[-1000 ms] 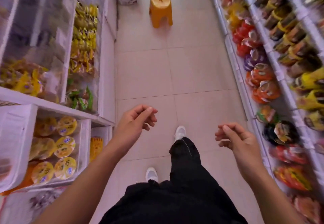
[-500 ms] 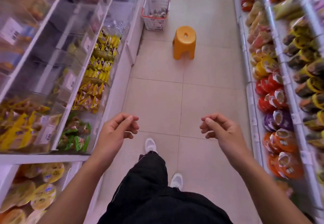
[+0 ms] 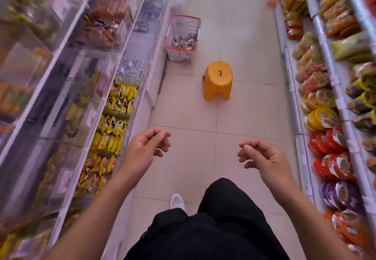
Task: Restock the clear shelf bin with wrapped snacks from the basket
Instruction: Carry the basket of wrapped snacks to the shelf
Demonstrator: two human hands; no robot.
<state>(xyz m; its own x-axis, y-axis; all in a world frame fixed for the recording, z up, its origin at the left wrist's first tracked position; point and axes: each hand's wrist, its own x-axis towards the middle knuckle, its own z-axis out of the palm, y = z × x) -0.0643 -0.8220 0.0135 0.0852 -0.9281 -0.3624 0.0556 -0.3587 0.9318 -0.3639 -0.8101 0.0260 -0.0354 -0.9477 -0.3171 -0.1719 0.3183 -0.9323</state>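
Observation:
A white plastic basket with a red rim (image 3: 182,53) stands on the floor far ahead against the left shelving, with wrapped snacks (image 3: 184,43) in its bottom. Clear shelf bins (image 3: 130,70) line the left side; one near the basket holds silvery wrapped pieces. My left hand (image 3: 145,149) and my right hand (image 3: 264,159) hover in front of me over the aisle floor, fingers loosely curled, each holding nothing. Both hands are well short of the basket.
An orange plastic stool (image 3: 218,79) stands mid-aisle just past the basket. Shelves of bowl noodles and packets (image 3: 329,137) run along the right. Yellow snack packs (image 3: 118,115) fill the lower left bins. My black trousers and a white shoe (image 3: 177,200) show below.
The view has advanced down the aisle and tilted up; the basket and stool have come into fuller view and sit lower in the frame. Both hands stay raised and empty.

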